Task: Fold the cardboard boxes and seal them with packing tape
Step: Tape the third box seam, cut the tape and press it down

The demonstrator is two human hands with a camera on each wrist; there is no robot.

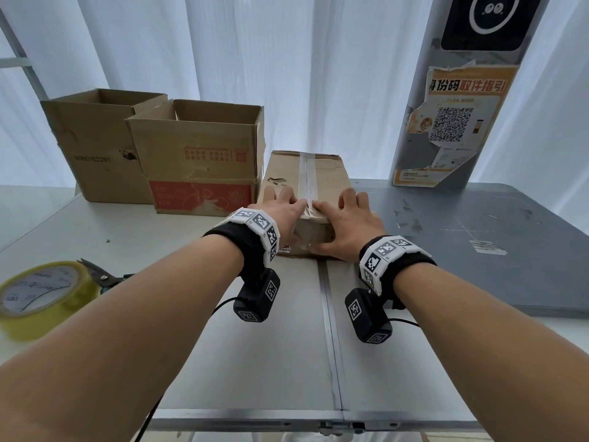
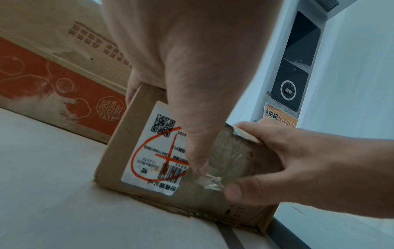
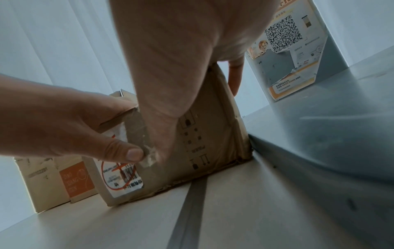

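- Two hands lie on the near end of a closed box (image 1: 304, 186) at the centre of the head view; the box stands on the table (image 1: 255, 346).
- Left hand (image 1: 280, 208): fingers spread flat on the box top, thumb (image 2: 197, 161) hooked down over the near face, its tip pressing the crumpled end of a clear tape strip (image 1: 308, 180). So the hand clasps the near top edge between fingers and thumb.
- Right hand (image 1: 349, 218): the same on the other side of the strip, fingers flat on top, thumb (image 3: 162, 134) down the near face, touching the tape end just beside the left thumb.
- The strip runs along the middle of the box top, from the far edge to the near edge, and folds down over the near face, where it looks wrinkled.
- In the left wrist view a white label (image 2: 153, 150) with a QR code, a barcode and a red scrawl shows on the near face, left of the thumbs.
- Two open boxes stand at upper left of the head view: a plain one (image 1: 95, 145) farther left, and one with a red band (image 1: 197, 173) just beside the closed box; I cannot tell whether they touch.
- At the left edge of the head view lies a tape roll (image 1: 41, 298), with scissors (image 1: 102, 275) just behind it.
- A grey pillar (image 1: 462, 122) with a torn orange poster (image 1: 455, 129) rises at upper right, beyond a grey board (image 1: 478, 244) lying on the table's right part.
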